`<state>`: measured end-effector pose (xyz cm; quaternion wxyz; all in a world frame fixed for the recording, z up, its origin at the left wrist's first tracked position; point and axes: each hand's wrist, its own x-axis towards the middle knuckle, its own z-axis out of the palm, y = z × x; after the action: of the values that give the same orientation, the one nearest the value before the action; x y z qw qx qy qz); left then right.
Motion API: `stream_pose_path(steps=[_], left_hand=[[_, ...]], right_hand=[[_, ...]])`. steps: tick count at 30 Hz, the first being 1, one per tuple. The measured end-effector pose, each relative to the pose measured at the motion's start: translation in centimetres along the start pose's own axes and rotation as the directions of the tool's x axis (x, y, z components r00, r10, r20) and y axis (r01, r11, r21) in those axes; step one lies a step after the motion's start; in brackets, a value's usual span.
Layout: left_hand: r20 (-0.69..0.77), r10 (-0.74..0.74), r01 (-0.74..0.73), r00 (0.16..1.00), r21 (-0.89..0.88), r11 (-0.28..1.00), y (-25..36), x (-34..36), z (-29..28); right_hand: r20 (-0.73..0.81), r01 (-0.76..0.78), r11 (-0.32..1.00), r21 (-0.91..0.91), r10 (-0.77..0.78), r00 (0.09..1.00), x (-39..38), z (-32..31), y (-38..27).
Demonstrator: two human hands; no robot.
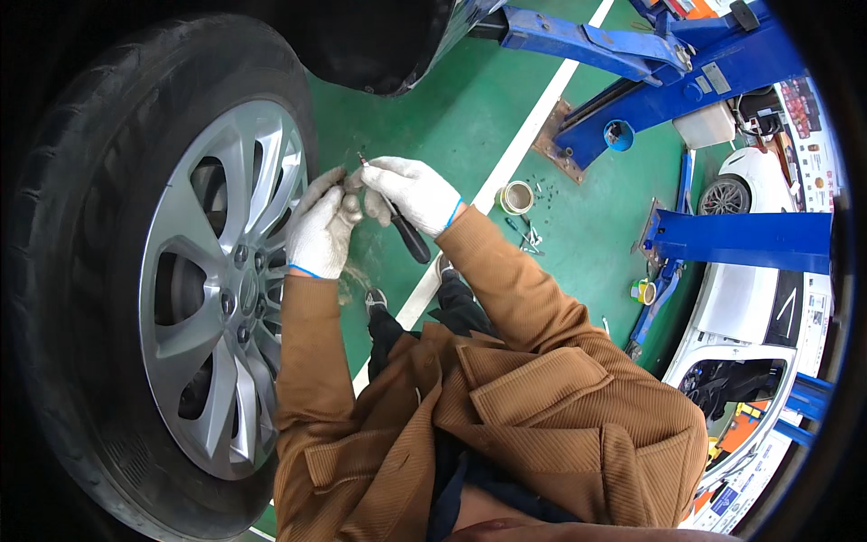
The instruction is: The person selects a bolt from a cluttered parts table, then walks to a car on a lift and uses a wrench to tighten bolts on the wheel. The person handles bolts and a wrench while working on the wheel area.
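My right hand (415,191), in a white knit glove with a blue cuff edge, is closed around a slim hand tool that looks like a screwdriver. Its black handle (412,238) sticks out below the palm, and a short metal end (363,159) shows past the fingertips. Close by on the left, my gloved left hand (321,237) has its fingers curled together near the tool's tip. Whatever they may pinch is too small to make out; the fingertips are soiled. Both hands are just right of a raised car wheel (194,262) with silver spokes and a black tyre.
Blue lift arms (578,41) and a lift post (668,99) stand at upper right. On the green floor are an open can (516,197), scattered small parts, tools (528,237) and another can (643,291). A white car (722,307) is farther right. A dark car part (370,41) overhangs above.
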<state>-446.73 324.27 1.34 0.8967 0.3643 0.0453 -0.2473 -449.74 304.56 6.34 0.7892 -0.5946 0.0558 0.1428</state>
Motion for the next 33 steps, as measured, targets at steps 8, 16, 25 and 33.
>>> stream_pose_path(steps=[8, 16, 25, 33], left_hand=[[0.088, 0.156, -0.159, 0.984, 0.026, 0.987, -0.8, -0.3, 1.5], [0.149, 0.113, -0.113, 0.982, -0.01, 0.994, -0.3, -0.2, 2.0], [0.147, 0.073, -0.051, 0.986, -0.147, 0.988, -0.5, 0.0, 2.6], [0.085, -0.03, 0.051, 0.996, -0.264, 0.963, -2.5, 1.0, 2.2]], right_hand=[[0.064, -0.051, 0.905, -0.423, 0.086, 0.994, -3.0, -0.4, -2.8], [0.066, -0.012, 0.873, -0.488, 0.05, 0.997, -3.2, -0.4, -3.1], [0.079, 0.027, 0.808, -0.588, 0.024, 0.997, -3.5, -0.7, -4.0], [0.079, 0.105, 0.647, -0.755, -0.069, 0.994, -2.3, -1.2, -2.7]])
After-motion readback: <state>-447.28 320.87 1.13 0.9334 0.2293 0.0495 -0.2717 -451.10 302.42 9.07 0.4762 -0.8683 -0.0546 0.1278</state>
